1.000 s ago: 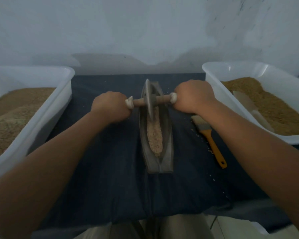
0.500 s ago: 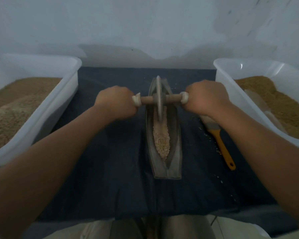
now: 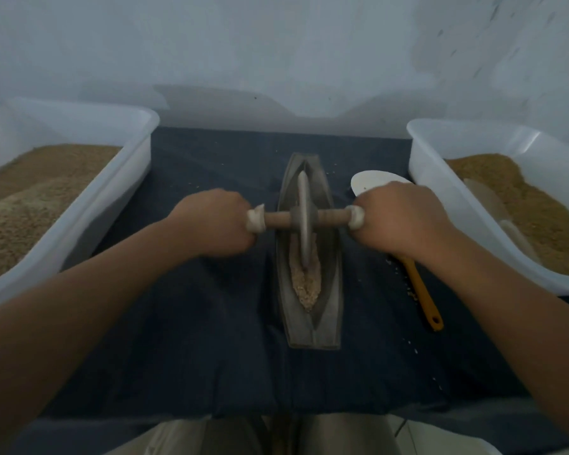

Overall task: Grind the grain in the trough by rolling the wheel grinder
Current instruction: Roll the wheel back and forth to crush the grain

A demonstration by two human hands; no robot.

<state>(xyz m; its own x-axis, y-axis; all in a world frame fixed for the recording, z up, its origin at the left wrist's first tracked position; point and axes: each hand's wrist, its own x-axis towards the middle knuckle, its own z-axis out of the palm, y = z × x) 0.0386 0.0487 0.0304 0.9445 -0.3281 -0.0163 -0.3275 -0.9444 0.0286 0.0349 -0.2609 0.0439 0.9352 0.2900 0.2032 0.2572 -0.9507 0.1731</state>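
Crushed grain (image 3: 306, 285) fills the near half of the boat-shaped trough (image 3: 333, 290). Mid-trough stands the wheel grinder (image 3: 304, 205), likely heavy and rigid. The left hand (image 3: 216, 223) and right hand (image 3: 401, 218) are each fisted round an axle end, the natural grips.

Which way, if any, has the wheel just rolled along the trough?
Yes. The wheel grinder has rolled toward the person, away from the far end of the trough.
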